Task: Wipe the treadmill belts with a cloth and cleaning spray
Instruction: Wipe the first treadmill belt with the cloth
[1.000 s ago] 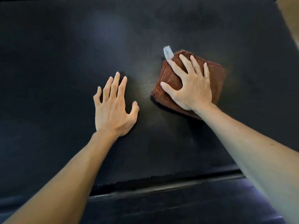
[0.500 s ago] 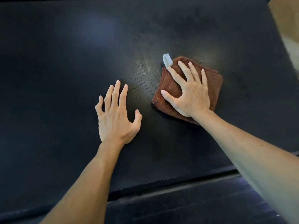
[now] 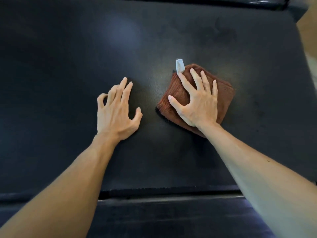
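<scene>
A folded brown cloth [image 3: 223, 100] with a pale tag at its far corner lies on the black treadmill belt [image 3: 68, 66], right of centre. My right hand [image 3: 197, 102] presses flat on the cloth with its fingers spread. My left hand [image 3: 116, 109] is on the bare belt to the left of the cloth, palm raised, fingers arched with the tips touching the belt, holding nothing. No spray bottle is in view.
The belt's near edge meets a dark side rail [image 3: 171, 213] along the bottom. Another dark rail [image 3: 264, 2] runs along the top right. A strip of light floor [image 3: 308, 40] shows at the far right.
The view has shifted, showing the far rail. My left hand went from lying flat to arched on its fingertips. My right hand stays pressed on the cloth.
</scene>
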Demonstrator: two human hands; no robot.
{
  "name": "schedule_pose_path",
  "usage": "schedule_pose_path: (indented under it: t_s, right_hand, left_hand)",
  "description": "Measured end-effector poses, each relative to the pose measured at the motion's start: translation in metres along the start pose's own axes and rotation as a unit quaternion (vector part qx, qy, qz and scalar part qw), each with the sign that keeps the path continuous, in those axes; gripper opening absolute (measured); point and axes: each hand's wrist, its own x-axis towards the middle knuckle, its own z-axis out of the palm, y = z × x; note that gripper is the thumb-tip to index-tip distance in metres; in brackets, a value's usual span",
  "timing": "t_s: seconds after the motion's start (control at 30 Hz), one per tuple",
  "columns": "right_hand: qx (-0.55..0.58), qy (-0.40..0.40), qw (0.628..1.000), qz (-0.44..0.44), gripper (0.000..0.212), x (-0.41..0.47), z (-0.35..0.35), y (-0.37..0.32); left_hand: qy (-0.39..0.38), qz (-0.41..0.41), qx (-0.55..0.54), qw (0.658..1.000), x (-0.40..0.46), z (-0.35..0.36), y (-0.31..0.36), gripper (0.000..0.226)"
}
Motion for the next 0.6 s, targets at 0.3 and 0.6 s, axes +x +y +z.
schedule_pose_path:
  t_s: [0.3,0.6]
  right_hand:
    - [0.008,0.001,1.000,0.002,0.083,-0.001,0.001,-0.001]
    - [-0.026,0.035,0.993,0.111,0.091,-0.008,-0.006,-0.014]
  left_hand:
    - [-0.021,-0.052,0.013,0.998,0.018,0.004,-0.012,0.082]
    - [-0.024,-0.073,-0.009,0.997,0.022,0.001,-0.012,0.080]
